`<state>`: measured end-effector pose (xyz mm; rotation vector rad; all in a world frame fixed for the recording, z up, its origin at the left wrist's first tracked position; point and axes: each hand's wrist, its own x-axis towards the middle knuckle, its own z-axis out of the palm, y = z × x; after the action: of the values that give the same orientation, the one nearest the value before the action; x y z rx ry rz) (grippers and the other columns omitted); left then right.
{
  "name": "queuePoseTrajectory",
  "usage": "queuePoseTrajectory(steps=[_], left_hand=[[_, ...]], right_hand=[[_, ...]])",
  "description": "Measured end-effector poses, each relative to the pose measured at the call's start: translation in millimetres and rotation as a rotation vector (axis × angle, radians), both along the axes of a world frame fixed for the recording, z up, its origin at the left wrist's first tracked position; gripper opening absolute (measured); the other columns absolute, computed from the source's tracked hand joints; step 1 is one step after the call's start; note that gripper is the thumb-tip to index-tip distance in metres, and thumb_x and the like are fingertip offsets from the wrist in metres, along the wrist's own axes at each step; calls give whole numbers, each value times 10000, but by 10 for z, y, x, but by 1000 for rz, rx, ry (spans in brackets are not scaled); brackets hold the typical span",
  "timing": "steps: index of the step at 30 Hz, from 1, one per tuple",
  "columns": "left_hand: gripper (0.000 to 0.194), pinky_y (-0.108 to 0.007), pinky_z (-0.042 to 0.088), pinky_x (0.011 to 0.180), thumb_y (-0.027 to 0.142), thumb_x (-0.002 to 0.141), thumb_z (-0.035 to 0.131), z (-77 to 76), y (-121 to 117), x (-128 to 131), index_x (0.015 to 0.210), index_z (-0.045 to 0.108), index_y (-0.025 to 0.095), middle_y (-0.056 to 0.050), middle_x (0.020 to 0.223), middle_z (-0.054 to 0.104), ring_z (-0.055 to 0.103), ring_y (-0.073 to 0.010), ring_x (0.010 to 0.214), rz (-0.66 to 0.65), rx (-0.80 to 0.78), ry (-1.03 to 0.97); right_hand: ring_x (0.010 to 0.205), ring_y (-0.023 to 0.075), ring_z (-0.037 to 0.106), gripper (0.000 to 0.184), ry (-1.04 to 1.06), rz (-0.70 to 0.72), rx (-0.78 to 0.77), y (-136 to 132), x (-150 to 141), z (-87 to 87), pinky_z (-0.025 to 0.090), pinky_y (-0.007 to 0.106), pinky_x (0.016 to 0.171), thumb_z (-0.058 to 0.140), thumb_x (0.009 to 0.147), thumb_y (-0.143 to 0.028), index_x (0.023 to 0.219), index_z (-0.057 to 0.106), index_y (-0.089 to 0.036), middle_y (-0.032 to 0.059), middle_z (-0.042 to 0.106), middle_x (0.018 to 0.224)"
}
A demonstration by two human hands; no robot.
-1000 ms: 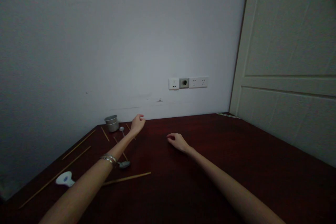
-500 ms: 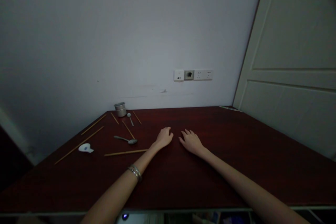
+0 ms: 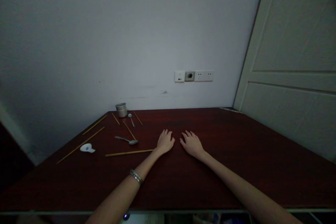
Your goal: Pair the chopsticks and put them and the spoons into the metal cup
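Observation:
My left hand [image 3: 165, 141] lies palm down on the dark red table [image 3: 225, 133], fingers stretched forward and holding nothing. Close to its wrist is the right end of a chopstick [image 3: 128, 153]. Beside it on the table, my right hand [image 3: 192, 143] also rests flat with its fingers spread. Left of my hands lies a metal spoon [image 3: 133, 142], touching or nearly touching the near end of another chopstick [image 3: 129, 130]. A smaller spoon [image 3: 130, 116] lies farther back, next to a metal cup [image 3: 121, 110]. Toward the left edge is a white ceramic soup spoon [image 3: 86, 148].
Several more chopsticks lie at the left, one long one [image 3: 80, 145] beside the white spoon. A wall with sockets [image 3: 199, 76] rises behind the table. A pale door panel [image 3: 294, 77] stands at the right. Below the front edge is an open space with items.
My left hand has flattened, its fingers now stretched forward rather than curled. My right hand stays nearly in place. The view has shifted slightly; the objects lie as before.

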<state>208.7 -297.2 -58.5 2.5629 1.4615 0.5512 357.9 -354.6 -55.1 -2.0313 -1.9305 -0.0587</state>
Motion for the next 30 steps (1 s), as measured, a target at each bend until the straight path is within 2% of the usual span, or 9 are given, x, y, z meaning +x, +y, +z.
queuePoseTrajectory(steps=[14, 19, 22, 25, 28, 30], left_hand=[[460, -357, 212, 1028, 321, 828, 320, -4, -30, -15, 1210, 452, 102, -147, 1333, 371, 261, -243, 1267, -5, 23, 20], [455, -360, 225, 1023, 302, 820, 345, 49, -63, -1, 1208, 459, 95, -149, 1319, 391, 282, -247, 1257, 6, 6, 4], [384, -345, 268, 998, 233, 792, 386, 230, -141, 54, 1120, 534, 97, -145, 1215, 502, 378, -235, 1195, 7, -47, -10], [313, -293, 370, 904, 191, 768, 407, 552, -348, 142, 1005, 603, 129, -112, 1052, 606, 528, -202, 1019, -53, -80, -92], [296, -271, 414, 836, 217, 786, 405, 892, -744, 223, 985, 613, 154, -87, 971, 636, 569, -181, 924, -151, -130, -184], [289, -290, 419, 837, 248, 800, 401, 1032, -1093, 254, 972, 616, 161, -82, 952, 638, 569, -185, 910, -197, -63, -272]], right_hand=[[1251, 295, 287, 528, 68, 39, -9, 13, 53, -16, 239, 410, 996, 347, 833, -407, 1260, 435, -109, 140, 389, 1335], [1225, 242, 351, 534, 177, 149, 66, -107, 156, 125, 264, 365, 1009, 362, 829, -389, 1257, 417, -75, 157, 426, 1303], [1197, 236, 391, 519, 236, 185, 139, -374, 228, 303, 296, 361, 997, 373, 820, -408, 1237, 430, -105, 142, 475, 1260], [1068, 222, 514, 397, 299, 157, 195, -776, 386, 491, 369, 350, 933, 352, 824, -408, 1099, 500, -164, 122, 561, 1143], [869, 225, 611, 310, 378, 49, 205, -1231, 700, 591, 464, 337, 763, 330, 820, -451, 959, 491, -225, 101, 638, 965], [824, 233, 626, 275, 397, -49, 273, -1555, 977, 562, 473, 335, 722, 354, 798, -480, 901, 480, -259, 105, 655, 913]])
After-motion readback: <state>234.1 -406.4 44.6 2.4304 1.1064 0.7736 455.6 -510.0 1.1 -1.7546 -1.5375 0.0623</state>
